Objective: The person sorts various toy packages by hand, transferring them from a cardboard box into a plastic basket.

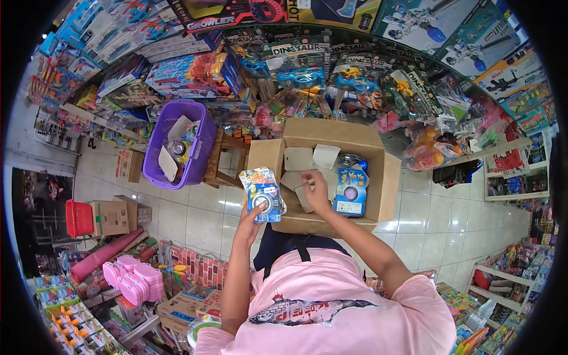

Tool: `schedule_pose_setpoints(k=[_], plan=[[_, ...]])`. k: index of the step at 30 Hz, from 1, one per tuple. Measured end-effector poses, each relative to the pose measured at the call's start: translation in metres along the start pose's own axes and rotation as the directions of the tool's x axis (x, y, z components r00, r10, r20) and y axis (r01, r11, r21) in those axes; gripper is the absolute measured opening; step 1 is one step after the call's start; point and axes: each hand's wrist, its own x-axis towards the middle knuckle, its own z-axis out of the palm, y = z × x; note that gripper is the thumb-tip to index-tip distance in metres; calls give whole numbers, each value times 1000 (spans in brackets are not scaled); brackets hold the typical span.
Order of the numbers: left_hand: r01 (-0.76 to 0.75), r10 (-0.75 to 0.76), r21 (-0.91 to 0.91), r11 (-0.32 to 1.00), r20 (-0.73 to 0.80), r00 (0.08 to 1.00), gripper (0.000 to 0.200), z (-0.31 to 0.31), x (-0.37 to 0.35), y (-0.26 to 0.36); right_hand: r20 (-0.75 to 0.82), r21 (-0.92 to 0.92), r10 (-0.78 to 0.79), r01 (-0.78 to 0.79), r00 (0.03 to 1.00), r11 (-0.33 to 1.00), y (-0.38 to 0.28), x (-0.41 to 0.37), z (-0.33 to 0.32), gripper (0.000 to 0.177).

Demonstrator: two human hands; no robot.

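My left hand (pixel 253 220) grips a small stack of carded yo-yo packs (pixel 264 200), thumb on the front, just left of the cardboard box. The top pack is blue with a round silver-grey yo-yo. My right hand (pixel 316 192) is over the inside of the open cardboard box (pixel 332 131), fingers bent with a gap between thumb and fingertips; nothing shows in them. Below it lie white-grey card pieces (pixel 298 158). At the right inside the box stands a blue "YoYo" pack (pixel 351 192) with a purple yo-yo, and another pack (pixel 352 161) is partly hidden behind it.
A purple basket (pixel 208 145) holding several packs stands left of the box, beside a wooden stool (pixel 227 155). Toy shelves with "Dinosaur" packs (pixel 294 56) line the back. A red basket (pixel 79 217) and small cartons (pixel 111 218) sit at far left on the tiled floor (pixel 423 222).
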Motion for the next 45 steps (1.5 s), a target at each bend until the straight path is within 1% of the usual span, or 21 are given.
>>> schedule_pose_setpoints(k=[2, 3, 5, 8, 13, 16, 18, 19, 21, 22, 23, 24, 25, 27, 28, 30, 33, 39, 42, 44, 45], plan=[[-10, 10, -41, 999, -6, 1000, 59, -8, -1, -5, -136, 68, 413, -408, 900, 911, 75, 21, 32, 29], [5, -6, -38, 999, -16, 1000, 61, -9, -4, -3, -129, 69, 411, -405, 902, 912, 72, 33, 32, 29], [-8, 7, -13, 1000, -31, 999, 61, -10, -8, -4, 40, 314, 814, -781, 579, 540, 60, 54, 33, 37], [-18, 20, 41, 999, -54, 998, 60, -4, -15, -2, 132, 252, 788, -790, 601, 560, 82, 71, 34, 41], [-11, 12, 47, 999, -29, 1000, 59, -6, -14, -7, 172, 347, 828, -819, 534, 457, 90, 72, 30, 23], [-9, 9, 26, 1000, 7, 1000, 57, -5, -8, -9, 264, 413, 776, -794, 572, 445, 68, 57, 10, 20], [2, -3, 24, 1000, 18, 1000, 55, -4, -5, -10, 224, 487, 613, -632, 757, 603, 33, 45, -7, 18], [9, -9, 3, 1000, 26, 1000, 55, -3, -3, -10, 220, 487, 616, -632, 757, 603, 11, 39, -14, 18], [22, -21, -16, 1000, 43, 999, 55, 1, 1, -11, 103, 467, 326, -335, 940, 818, -34, 28, -26, 15], [19, -18, -7, 1000, 45, 999, 54, 3, 5, -13, 94, 466, 329, -333, 940, 820, -49, 21, -31, 15], [15, -15, 3, 1000, 48, 999, 54, 5, 8, -14, 14, 320, 137, -135, 990, 938, -62, 12, -36, 16], [18, -18, 6, 1000, 57, 998, 54, 6, 11, -16, -30, 150, -70, 74, 997, 986, -73, 4, -40, 19], [31, -30, -6, 1000, 60, 998, 55, 8, 13, -18, -39, 146, -70, 75, 997, 986, -84, -2, -45, 19], [45, -44, -15, 999, 66, 997, 57, 13, 17, -19, 55, 10, -449, 449, 892, 894, -101, -13, -53, 34], [51, -47, -45, 998, 72, 996, 62, 17, 18, -19, 50, 6, -448, 448, 893, 894, -106, -19, -55, 34], [58, -52, -73, 996, 81, 995, 67, 21, 17, -18, 205, -32, -513, 529, 834, 848, -113, -30, -57, 47], [102, -81, -92, 991, 206, 975, 81, 21, 14, -15, 222, -30, -552, 571, 804, 820, -117, -40, -50, 44], [70, -39, -114, 991, 253, 967, 80, 4, 23, -28, 373, -53, -579, 640, 725, 767, -119, -43, -56, 37], [89, -35, -187, 978, 273, 961, 77, -2, 25, -30, 275, -25, -561, 589, 781, 808, -114, -37, -59, 30], [55, -22, -171, 984, 187, 982, 73, -4, 22, -31, 83, -27, -357, 360, 930, 932, -92, -30, -57, 25], [76, -51, -167, 983, 149, 987, 69, -8, 22, -33, 12, -35, -276, 277, 961, 960, -73, -22, -53, 25]])
